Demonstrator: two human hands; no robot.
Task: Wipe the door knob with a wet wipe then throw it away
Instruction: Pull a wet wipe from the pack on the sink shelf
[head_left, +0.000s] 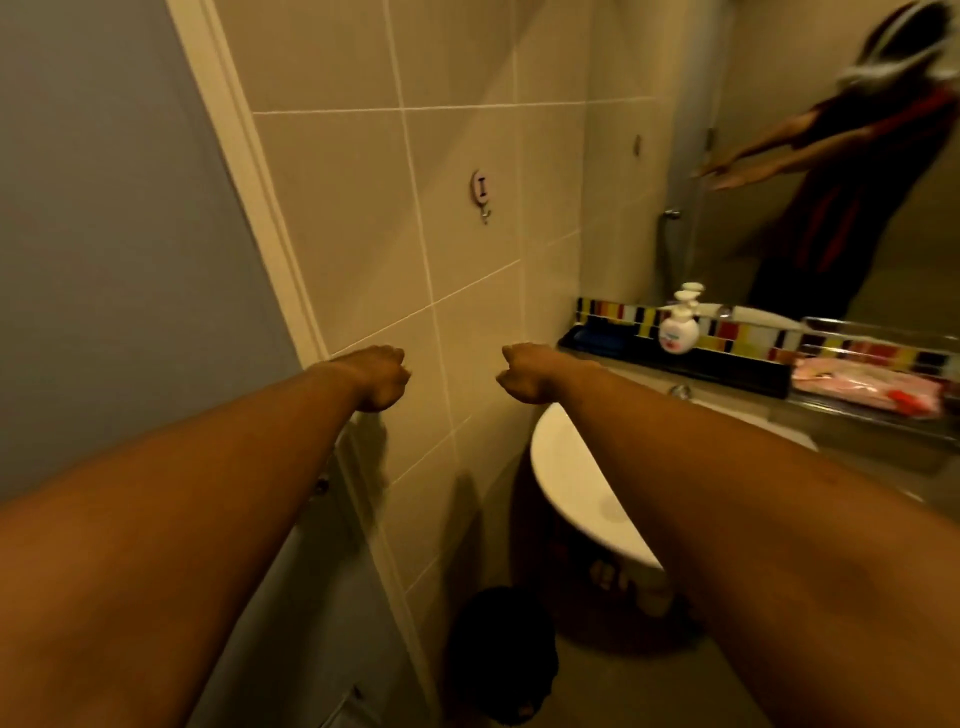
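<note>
Both my arms reach straight out toward the tiled wall. My left hand (379, 376) hangs just right of the white door frame (249, 171). My right hand (527, 376) is level with it, above the sink's left end. I see only the backs of both hands, fingers pointing down and away, and no wipe in either. In the mirror their fingers look stretched out. A small dark fitting (322, 486) on the grey door (104, 260) peeks out under my left forearm; whether it is the knob is unclear. A black bin (498, 654) stands on the floor by the wall.
A white sink (571, 493) juts out at the right, below my right forearm. On the ledge behind it stand a white soap pump (678, 327) and a pink packet (867, 387). A wall hook (480, 192) hangs on the tiles. The mirror (831, 156) reflects a person.
</note>
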